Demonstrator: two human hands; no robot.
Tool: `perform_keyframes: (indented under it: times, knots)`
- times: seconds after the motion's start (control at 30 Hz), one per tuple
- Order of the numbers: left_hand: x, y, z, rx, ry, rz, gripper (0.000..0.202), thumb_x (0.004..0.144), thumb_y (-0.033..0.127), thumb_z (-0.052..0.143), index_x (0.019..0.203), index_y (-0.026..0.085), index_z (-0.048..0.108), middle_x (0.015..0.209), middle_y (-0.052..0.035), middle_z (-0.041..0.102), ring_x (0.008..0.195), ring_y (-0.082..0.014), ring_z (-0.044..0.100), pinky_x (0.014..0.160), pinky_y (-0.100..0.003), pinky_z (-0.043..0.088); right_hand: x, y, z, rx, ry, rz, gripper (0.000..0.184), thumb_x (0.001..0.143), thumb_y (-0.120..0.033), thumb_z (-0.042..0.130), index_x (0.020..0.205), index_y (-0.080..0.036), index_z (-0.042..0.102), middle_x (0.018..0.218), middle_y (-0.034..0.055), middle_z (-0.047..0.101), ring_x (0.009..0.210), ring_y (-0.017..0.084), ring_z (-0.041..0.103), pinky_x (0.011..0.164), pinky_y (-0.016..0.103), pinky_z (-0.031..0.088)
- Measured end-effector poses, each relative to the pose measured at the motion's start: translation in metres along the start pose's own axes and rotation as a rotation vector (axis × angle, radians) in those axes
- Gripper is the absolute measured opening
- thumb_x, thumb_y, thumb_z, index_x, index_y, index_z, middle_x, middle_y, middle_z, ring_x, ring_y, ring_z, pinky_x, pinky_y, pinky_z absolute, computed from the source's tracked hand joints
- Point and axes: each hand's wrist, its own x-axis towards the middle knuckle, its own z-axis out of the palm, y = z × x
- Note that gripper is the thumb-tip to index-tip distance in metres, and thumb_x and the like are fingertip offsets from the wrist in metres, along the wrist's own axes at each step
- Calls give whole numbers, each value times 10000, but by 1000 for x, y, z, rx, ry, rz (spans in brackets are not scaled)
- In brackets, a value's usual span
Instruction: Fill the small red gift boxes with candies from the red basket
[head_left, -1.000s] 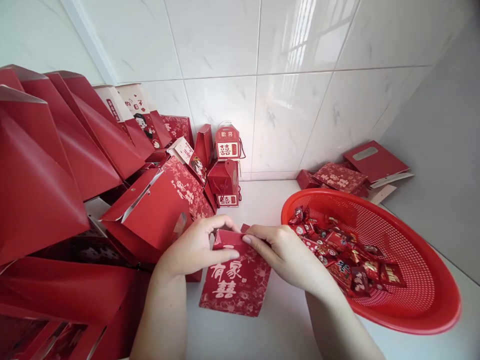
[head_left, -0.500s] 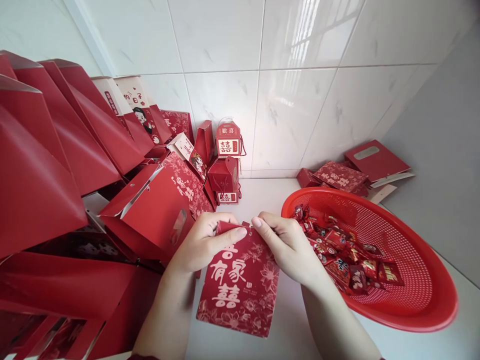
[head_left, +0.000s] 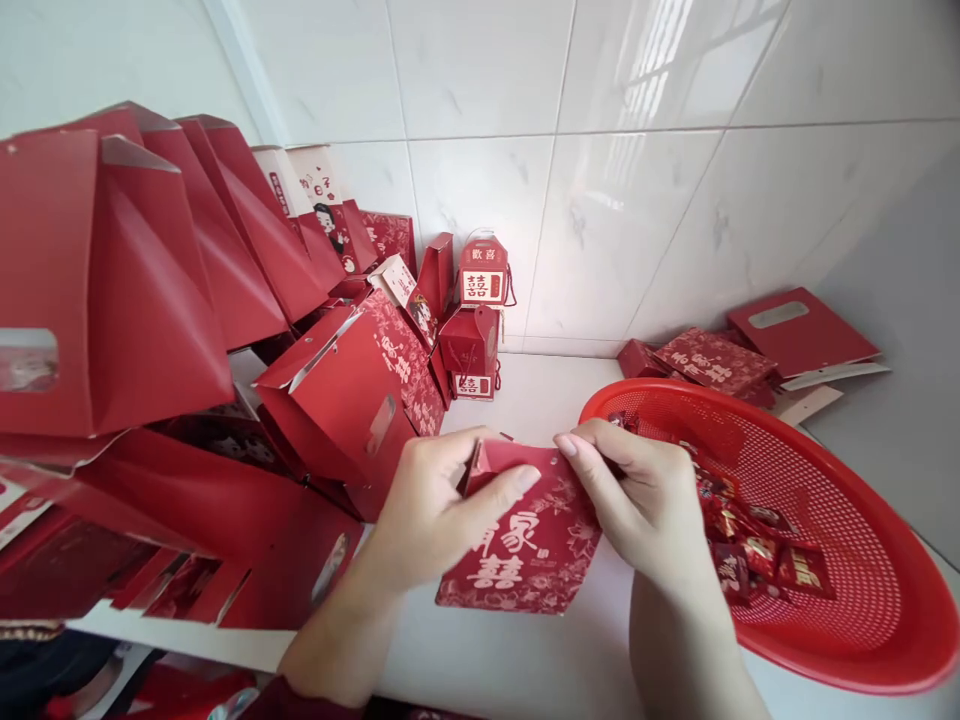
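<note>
Red floral-print box (head_left: pixel 536 555), flat-faced, gripped by left hand (head_left: pixel 439 510), right hand (head_left: pixel 645 490).

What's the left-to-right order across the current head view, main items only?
Red box with an oval window → cartoon box → left grip → flowered box → right grip → red basket. Small stacked boxes left out: they overlap the left grip's span.

printed box (head_left: pixel 551 550) I hold: thin smooth card, soft sheen | cartons (head_left: pixel 154 270) at left: folded paperboard, satin-smooth | basket (head_left: pixel 892 615) at right: perforated plastic, glossy | sweets (head_left: pixel 806 572) in it: shiny crinkled wrappers | far wall tiles (head_left: pixel 480 70): smooth, high-gloss | my near sleeve (head_left: pixel 292 704): matt cloth
</note>
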Motion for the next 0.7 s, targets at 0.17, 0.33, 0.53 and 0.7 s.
perform_keyframes:
  times: [0.17,0.33,0.53,0.7]
  knots:
    - [-55,19,-8,507,172,303,199,835,260,630,656,212,560,573,15,547,546,-121,470,570,-283,416,-10,-10,-7,58,-179,-268,170,935,-190,549,785,-175,626,642,3,609,564,101,544,563,230,402]
    - [-110,-5,-35,709,310,297,156,777,144,645,689,222,542,590,18,538,545,-125,469,542,-281,404,-14,-11,-11,-104,-183,-320,151,921,-171,579,780,-160,632,624,4,599,529,92,533,542,239,379]
    - [-140,-63,-46,938,804,92,135,782,145,670,897,190,613,742,-9,620,637,-126,565,621,-255,469,-16,-12,-19,-131,-31,-364,129,903,-158,606,775,-172,604,610,-8,599,500,78,509,503,238,364]
    - [-146,-108,-21,940,806,215,286,804,153,666,1085,157,610,999,-104,677,926,-207,653,855,-354,542,-18,-15,-21,-137,-47,-363,129,901,-147,602,776,-175,604,607,-16,589,488,72,491,495,241,355]
